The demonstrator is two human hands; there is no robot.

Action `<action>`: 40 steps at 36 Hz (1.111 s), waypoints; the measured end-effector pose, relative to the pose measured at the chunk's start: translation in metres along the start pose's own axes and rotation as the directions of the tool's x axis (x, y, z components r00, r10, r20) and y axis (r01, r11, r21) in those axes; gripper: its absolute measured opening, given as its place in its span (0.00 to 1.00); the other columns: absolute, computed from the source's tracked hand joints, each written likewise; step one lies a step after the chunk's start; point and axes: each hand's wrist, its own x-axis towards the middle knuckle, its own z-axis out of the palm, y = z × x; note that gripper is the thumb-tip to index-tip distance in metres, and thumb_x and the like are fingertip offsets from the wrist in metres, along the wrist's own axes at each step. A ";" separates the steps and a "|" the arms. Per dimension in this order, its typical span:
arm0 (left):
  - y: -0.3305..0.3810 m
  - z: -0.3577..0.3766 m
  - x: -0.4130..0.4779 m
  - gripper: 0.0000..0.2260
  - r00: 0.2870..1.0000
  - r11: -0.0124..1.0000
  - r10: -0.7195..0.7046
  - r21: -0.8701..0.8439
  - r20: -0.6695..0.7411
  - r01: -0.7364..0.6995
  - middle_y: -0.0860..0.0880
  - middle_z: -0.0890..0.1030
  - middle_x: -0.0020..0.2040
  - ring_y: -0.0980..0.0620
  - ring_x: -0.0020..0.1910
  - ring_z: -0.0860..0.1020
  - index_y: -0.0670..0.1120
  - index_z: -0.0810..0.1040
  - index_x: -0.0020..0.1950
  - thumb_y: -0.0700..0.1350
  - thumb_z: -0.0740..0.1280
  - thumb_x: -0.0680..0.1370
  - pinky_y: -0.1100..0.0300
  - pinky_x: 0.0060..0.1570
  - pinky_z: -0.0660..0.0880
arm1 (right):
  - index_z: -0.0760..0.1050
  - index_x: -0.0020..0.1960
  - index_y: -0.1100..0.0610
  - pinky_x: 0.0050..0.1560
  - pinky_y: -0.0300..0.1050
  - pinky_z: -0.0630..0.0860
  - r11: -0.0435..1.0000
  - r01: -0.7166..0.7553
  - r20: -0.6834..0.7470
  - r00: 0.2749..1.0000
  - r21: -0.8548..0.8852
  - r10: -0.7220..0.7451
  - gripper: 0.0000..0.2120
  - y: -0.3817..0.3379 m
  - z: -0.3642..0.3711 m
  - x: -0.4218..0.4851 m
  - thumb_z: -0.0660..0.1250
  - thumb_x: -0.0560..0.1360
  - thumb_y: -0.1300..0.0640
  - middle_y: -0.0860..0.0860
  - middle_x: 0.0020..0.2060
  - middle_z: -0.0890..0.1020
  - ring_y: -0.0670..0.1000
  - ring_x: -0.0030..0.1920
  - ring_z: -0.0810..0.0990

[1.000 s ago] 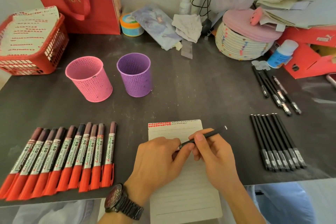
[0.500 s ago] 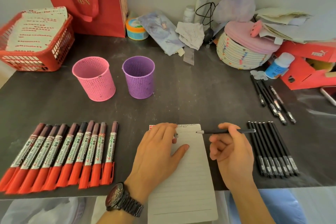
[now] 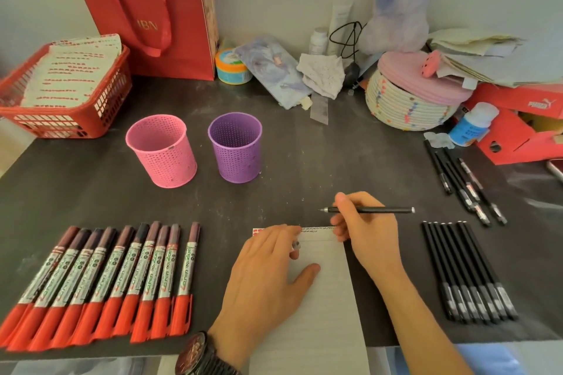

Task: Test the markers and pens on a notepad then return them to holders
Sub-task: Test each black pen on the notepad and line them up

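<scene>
The person's right hand (image 3: 365, 231) pinches a black pen (image 3: 380, 209) between thumb and fingers. The pen lies level, its tip pointing left just beyond the top edge of the notepad (image 3: 326, 298). The left hand (image 3: 268, 271) rests on the pad with fingers fairly straight and thumb spread. A small clear bit (image 3: 295, 245) shows by its fingers; I cannot tell whether it is held. On the dark surface (image 3: 304, 161), a row of red-capped markers (image 3: 100, 280) lies left of the pad and a row of black pens (image 3: 469, 274) to the right. The pink holder (image 3: 161, 151) and purple holder (image 3: 236, 148) stand upright side by side beyond.
</scene>
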 end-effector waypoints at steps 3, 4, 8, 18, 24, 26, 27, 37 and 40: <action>0.001 -0.001 0.001 0.18 1.000 1.000 -0.013 0.017 -0.001 0.013 0.65 0.71 0.46 0.66 0.56 0.70 0.60 0.69 0.60 0.66 0.63 0.74 0.68 0.58 0.63 | 0.79 0.38 0.49 0.30 0.36 0.76 0.997 0.025 -0.034 0.999 -0.074 -0.027 0.12 0.004 0.004 0.000 0.69 0.79 0.48 0.52 0.29 0.82 0.49 0.27 0.81; 0.002 -0.001 0.001 0.18 1.000 1.000 -0.013 0.021 -0.002 0.013 0.65 0.71 0.45 0.66 0.55 0.70 0.60 0.69 0.59 0.66 0.63 0.74 0.68 0.57 0.63 | 0.78 0.37 0.49 0.30 0.35 0.76 0.995 0.031 -0.039 0.999 -0.099 -0.035 0.12 0.005 0.003 0.000 0.70 0.78 0.47 0.51 0.28 0.82 0.48 0.27 0.80; 0.002 -0.001 0.001 0.19 1.000 1.000 -0.007 0.021 -0.001 0.007 0.65 0.69 0.44 0.65 0.56 0.71 0.58 0.71 0.61 0.64 0.64 0.74 0.68 0.59 0.63 | 0.74 0.31 0.52 0.33 0.32 0.74 0.983 0.091 -0.060 0.993 -0.160 -0.101 0.18 0.012 0.003 0.000 0.73 0.76 0.48 0.50 0.23 0.78 0.46 0.24 0.77; 0.002 -0.002 0.001 0.16 1.000 1.000 -0.006 0.020 -0.009 0.006 0.63 0.74 0.47 0.64 0.57 0.71 0.56 0.71 0.57 0.62 0.68 0.74 0.71 0.58 0.60 | 0.76 0.31 0.49 0.36 0.26 0.71 0.954 0.125 -0.051 0.988 -0.273 -0.144 0.16 0.017 0.006 0.001 0.72 0.77 0.53 0.43 0.23 0.79 0.40 0.27 0.78; 0.001 -0.001 0.001 0.15 1.000 1.000 0.000 0.008 -0.020 0.000 0.62 0.74 0.47 0.63 0.56 0.71 0.56 0.70 0.54 0.61 0.68 0.74 0.69 0.57 0.61 | 0.77 0.34 0.52 0.36 0.28 0.73 0.954 0.110 -0.049 0.991 -0.279 -0.128 0.14 0.016 0.007 0.001 0.71 0.77 0.52 0.44 0.24 0.80 0.42 0.28 0.79; 0.001 -0.001 0.000 0.15 1.000 1.000 0.001 0.014 -0.022 -0.001 0.63 0.74 0.47 0.63 0.56 0.72 0.56 0.70 0.54 0.61 0.68 0.74 0.68 0.57 0.62 | 0.78 0.34 0.52 0.36 0.28 0.74 0.954 0.109 -0.048 0.991 -0.281 -0.127 0.13 0.016 0.007 0.001 0.71 0.77 0.52 0.44 0.25 0.80 0.43 0.28 0.79; 0.002 -0.001 0.000 0.15 1.000 1.000 0.001 0.015 -0.022 -0.001 0.63 0.74 0.47 0.63 0.56 0.72 0.56 0.70 0.54 0.61 0.68 0.74 0.68 0.57 0.63 | 0.77 0.34 0.51 0.36 0.28 0.74 0.953 0.110 -0.047 0.991 -0.282 -0.128 0.13 0.015 0.007 0.001 0.71 0.77 0.53 0.44 0.25 0.80 0.43 0.27 0.79; 0.003 -0.002 0.000 0.20 0.999 1.000 0.005 0.016 -0.032 -0.005 0.61 0.77 0.51 0.64 0.56 0.71 0.64 0.57 0.52 0.61 0.69 0.74 0.68 0.56 0.62 | 0.77 0.33 0.52 0.35 0.26 0.72 0.947 0.094 -0.035 0.993 -0.307 -0.110 0.14 0.015 0.008 0.001 0.71 0.77 0.53 0.43 0.24 0.80 0.40 0.27 0.79; 0.003 -0.002 0.000 0.21 1.000 0.999 0.008 0.033 -0.027 -0.007 0.61 0.77 0.52 0.64 0.56 0.70 0.63 0.55 0.50 0.62 0.69 0.74 0.70 0.56 0.60 | 0.77 0.33 0.51 0.35 0.26 0.72 0.946 0.094 -0.037 0.993 -0.311 -0.111 0.14 0.015 0.008 0.001 0.71 0.77 0.54 0.42 0.24 0.80 0.40 0.27 0.79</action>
